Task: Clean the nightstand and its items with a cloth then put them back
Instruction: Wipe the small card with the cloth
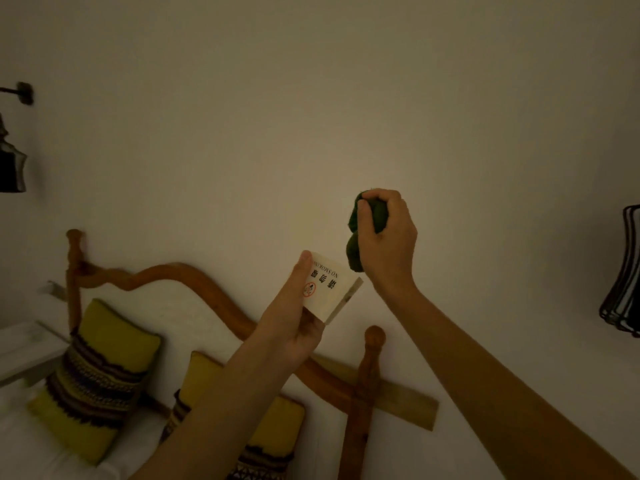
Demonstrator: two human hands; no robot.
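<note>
**Sign card in one hand, cloth in the other**

Head view: two bare hands are raised in front of a pale wall [311, 116]. The left hand [294, 323] holds one small cream sign card [332, 292], its thumb lying along the card's printed face and the other fingers curled behind it. The card shows a red no-smoking symbol and black lettering, seen upside down. The right hand [388, 237] is up and to the right of the card, fingers wrapped tightly round one bunched dark green cloth [356, 233]; the cloth bulges out above and below the fist. Cloth and card are near each other but apart.

Below the hands runs one curved wooden headboard [194, 275] with two knobbed posts. On the white bed [31, 445] lean two yellow pillows [93, 375] with dark patterned bands; the second is partly hidden behind the left forearm. One dark wall lamp [12, 161] sits at the left edge, and one dark striped object, cut off and too unclear to identify, at the right edge.
</note>
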